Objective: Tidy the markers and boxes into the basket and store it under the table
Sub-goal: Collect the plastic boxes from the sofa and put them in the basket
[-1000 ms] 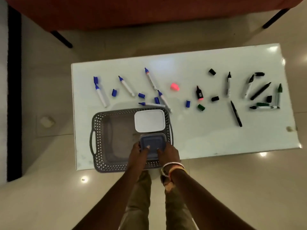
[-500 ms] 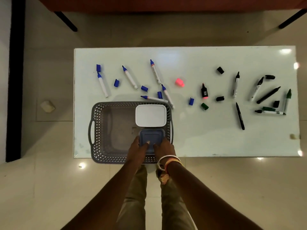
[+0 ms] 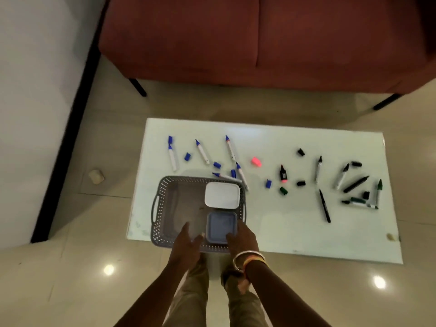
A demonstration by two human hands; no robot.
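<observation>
Head view, looking down. Item one: grey perforated basket [image 3: 165, 187] on the near left part of the white tabletop [image 3: 283, 227], its long axis running left to right along the tabletop's long edge, one handle at each end and its near wall at the tabletop's near edge. Inside it, far right corner: white box [image 3: 222, 195], lid up, long axis also left to right. Near right corner, just beside the white box: blue box [image 3: 221, 226], roughly square, lid up. Left hand [image 3: 188, 241]: fingers spread and relaxed over the basket's near wall, just left of the blue box, holding nothing. Right hand [image 3: 243, 239]: set against the blue box's near right corner, but blur leaves it unclear whether the fingers grip. Loose on the tabletop beyond the basket: uncapped blue markers [image 3: 202, 151], most lying near to far with their tips towards the red sofa [image 3: 259, 38], and blue caps [image 3: 187, 156] scattered between them. Centre: pink cap [image 3: 256, 161], black highlighter [image 3: 283, 173] pointing away, green cap [image 3: 283, 190]. Right end: black markers [image 3: 324, 206] and green markers [image 3: 378, 191] at mixed angles, with black caps [image 3: 301, 183] among them.
</observation>
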